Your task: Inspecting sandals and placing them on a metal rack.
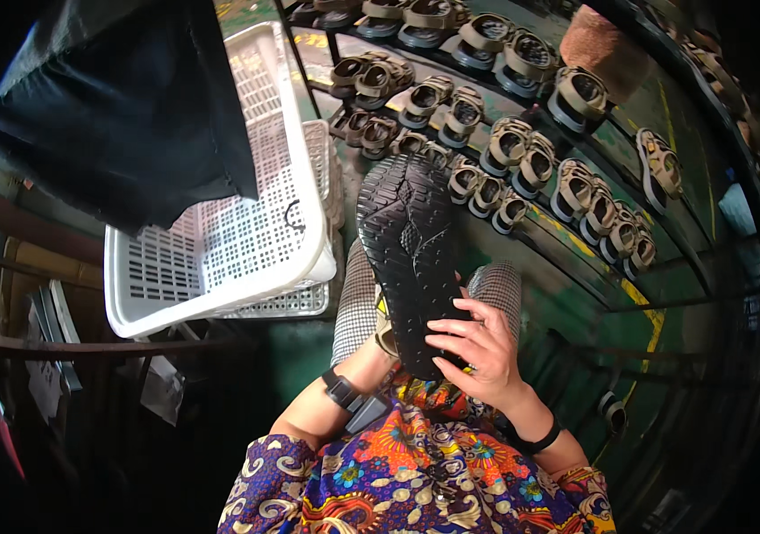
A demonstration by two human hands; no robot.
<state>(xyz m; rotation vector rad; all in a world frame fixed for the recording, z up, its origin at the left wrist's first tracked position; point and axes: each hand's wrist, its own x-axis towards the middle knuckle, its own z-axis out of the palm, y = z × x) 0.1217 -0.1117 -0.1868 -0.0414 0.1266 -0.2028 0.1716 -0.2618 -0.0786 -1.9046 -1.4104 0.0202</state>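
Right of the white basket [313, 240], you're holding the black-soled sandal [408, 249] sole toward you, right grip [479, 350] spread-fingered around its heel edge, left grip hidden behind, its closure impossible to tell!

Left forearm [310, 409]: bare, angles upward and inward; left wrist [371, 363]: stands near the midline; left grip: lies hidden past the wrist, state unreadable; right forearm [531, 416]: bare, slants up and leftward; right grip [489, 353]: fingers [458, 345] point left, slightly spread, gently bent.
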